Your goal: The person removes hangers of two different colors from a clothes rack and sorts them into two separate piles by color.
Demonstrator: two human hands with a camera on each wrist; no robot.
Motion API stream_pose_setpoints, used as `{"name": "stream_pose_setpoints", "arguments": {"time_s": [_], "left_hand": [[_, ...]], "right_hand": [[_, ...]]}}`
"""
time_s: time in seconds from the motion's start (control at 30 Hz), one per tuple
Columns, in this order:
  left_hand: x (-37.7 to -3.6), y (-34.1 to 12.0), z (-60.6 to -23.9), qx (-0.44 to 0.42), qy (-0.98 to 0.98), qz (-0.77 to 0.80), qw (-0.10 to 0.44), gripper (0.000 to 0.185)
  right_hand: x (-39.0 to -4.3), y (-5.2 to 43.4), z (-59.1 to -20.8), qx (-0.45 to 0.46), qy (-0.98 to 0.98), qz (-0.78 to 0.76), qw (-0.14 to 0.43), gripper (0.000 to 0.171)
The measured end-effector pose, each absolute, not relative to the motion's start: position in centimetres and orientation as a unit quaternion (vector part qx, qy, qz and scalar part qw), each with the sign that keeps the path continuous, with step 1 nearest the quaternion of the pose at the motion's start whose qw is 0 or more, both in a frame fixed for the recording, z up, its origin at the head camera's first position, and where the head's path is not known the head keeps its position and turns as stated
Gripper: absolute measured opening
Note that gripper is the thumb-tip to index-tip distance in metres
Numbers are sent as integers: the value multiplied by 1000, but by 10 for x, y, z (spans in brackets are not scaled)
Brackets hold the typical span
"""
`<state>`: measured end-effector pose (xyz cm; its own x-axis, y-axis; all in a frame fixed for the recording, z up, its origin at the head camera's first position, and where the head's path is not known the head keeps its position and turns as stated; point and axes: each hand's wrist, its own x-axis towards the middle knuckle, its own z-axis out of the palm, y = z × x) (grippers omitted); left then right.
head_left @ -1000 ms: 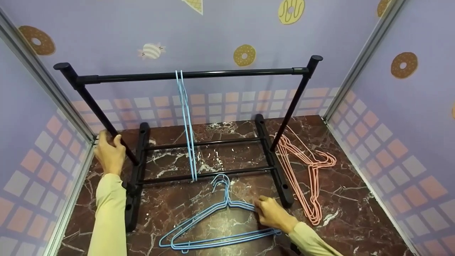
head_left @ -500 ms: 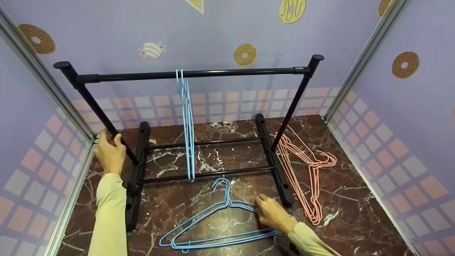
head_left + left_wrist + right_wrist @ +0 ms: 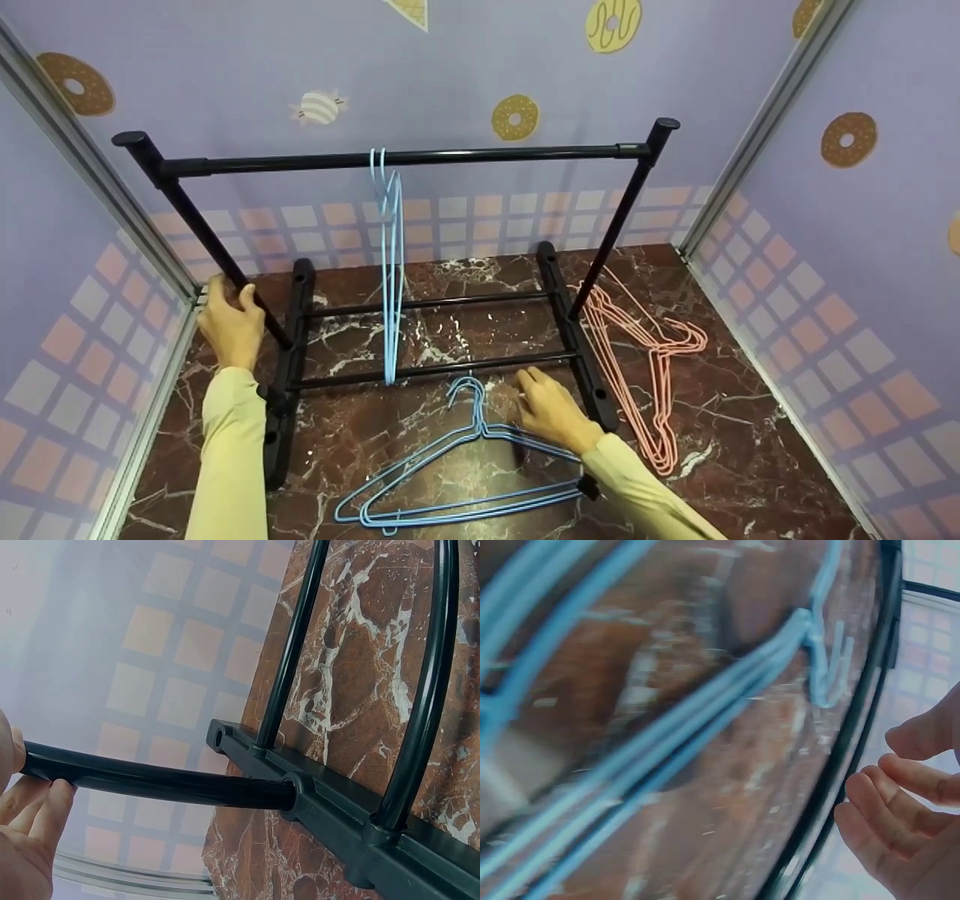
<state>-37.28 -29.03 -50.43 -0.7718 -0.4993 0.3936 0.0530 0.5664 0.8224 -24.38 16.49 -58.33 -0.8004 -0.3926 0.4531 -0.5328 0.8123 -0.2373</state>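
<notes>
My left hand [image 3: 231,326] grips the left post [image 3: 199,225] of a black clothes rack; in the left wrist view, fingers and thumb wrap round the black tube [image 3: 165,784]. Two pale blue wire hangers [image 3: 388,300] hang by their hooks from the rack's top bar [image 3: 487,156], left of its middle. Several more blue hangers [image 3: 479,429] lie stacked on the floor at the front, hooks pointing to the rack. Over their right shoulder is my right hand [image 3: 553,411], holding nothing. In the right wrist view its fingers [image 3: 870,810] are loosely bent, with the thumb apart.
Several pink wire hangers [image 3: 660,349] lie in a stack right of the rack's right foot [image 3: 574,337]. Two low rods [image 3: 480,366] join the rack's feet. Patterned walls [image 3: 450,67] close in the back and both sides of the brown marbled floor [image 3: 720,450].
My right hand has left the right shoulder of the lying blue hangers and moved up and left. The hung hangers have swung slightly. The left hand stays on the post.
</notes>
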Motion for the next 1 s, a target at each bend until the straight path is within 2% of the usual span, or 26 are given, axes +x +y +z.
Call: {"name": "stream_pose_setpoints", "arguments": {"time_s": [0.4,0.7,1.0], "left_hand": [[-373,-288,-502,130,-826,-446,318,33],[-374,-289,-505,127,-819,-447,335,31],[-373,-291,-506,128,-822,-440,339,33]], "right_hand": [[-276,118,-518,245,-918,244,193,13],[-294,84,-470,250,-904,271,216,14],[-309,42,-434,257,-892,327,176,18]]}}
